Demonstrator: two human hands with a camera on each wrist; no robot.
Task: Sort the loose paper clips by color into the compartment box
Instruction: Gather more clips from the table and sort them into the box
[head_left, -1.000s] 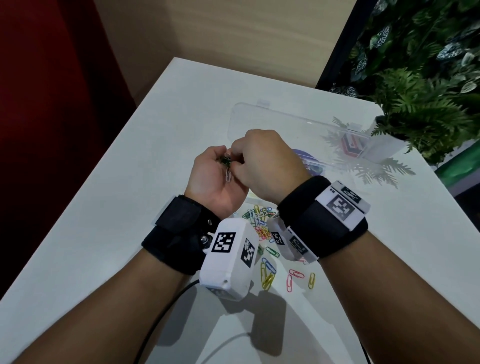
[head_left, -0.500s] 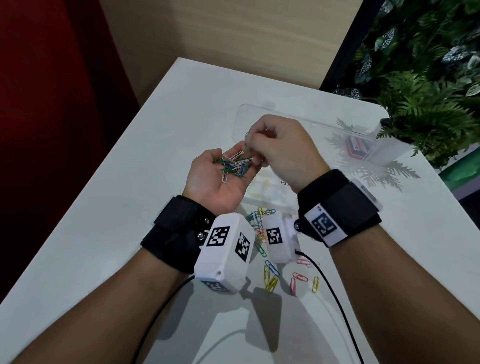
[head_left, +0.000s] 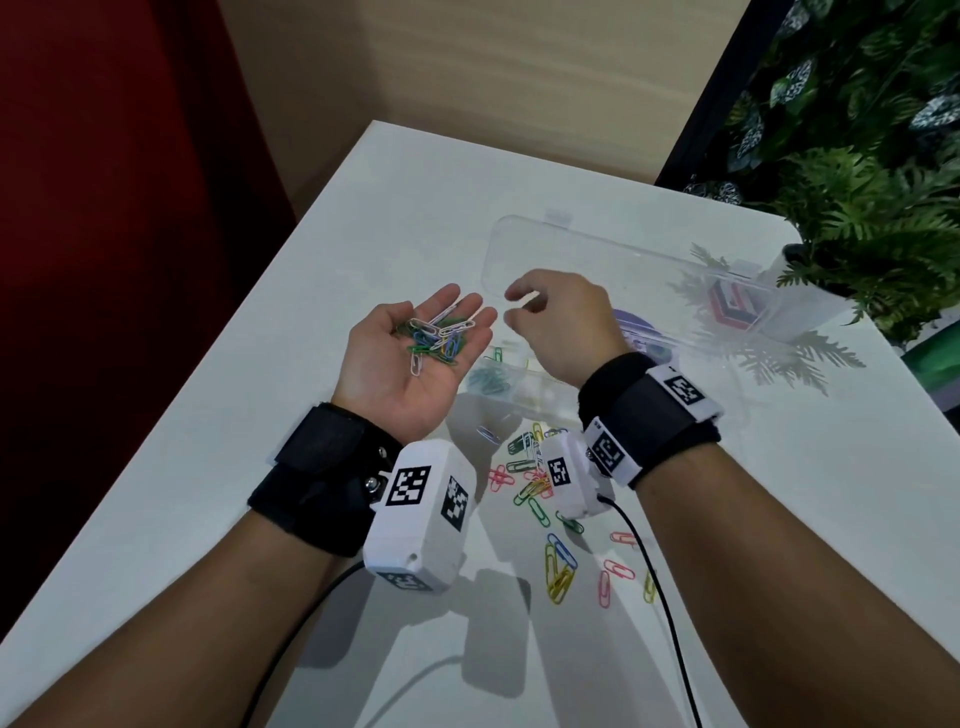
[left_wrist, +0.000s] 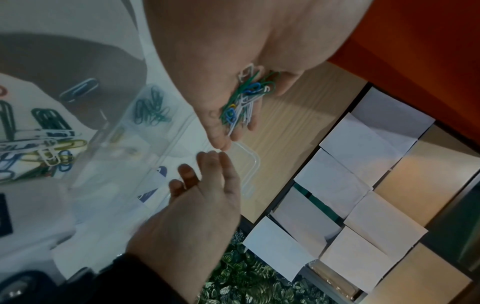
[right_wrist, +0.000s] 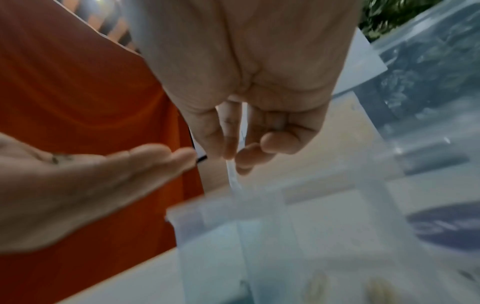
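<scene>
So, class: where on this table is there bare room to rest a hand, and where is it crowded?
Bare: the table left of the left hand, up to its far edge. Crowded: loose paper clips between the wrists, and the compartment box beneath the right hand.

- A white counter (head_left: 270, 426) is carrying everything in front of me.
- A clear compartment box (head_left: 511, 382) is sitting on it, its lid (head_left: 597, 270) lying open on the far side.
- Loose paper clips (head_left: 558, 566) in pink, yellow, blue and green are lying scattered on the counter near me.
- A potted fern (head_left: 878, 234) is standing at the far right corner.
- A black cable (head_left: 667, 618) is trailing across the near edge.
</scene>
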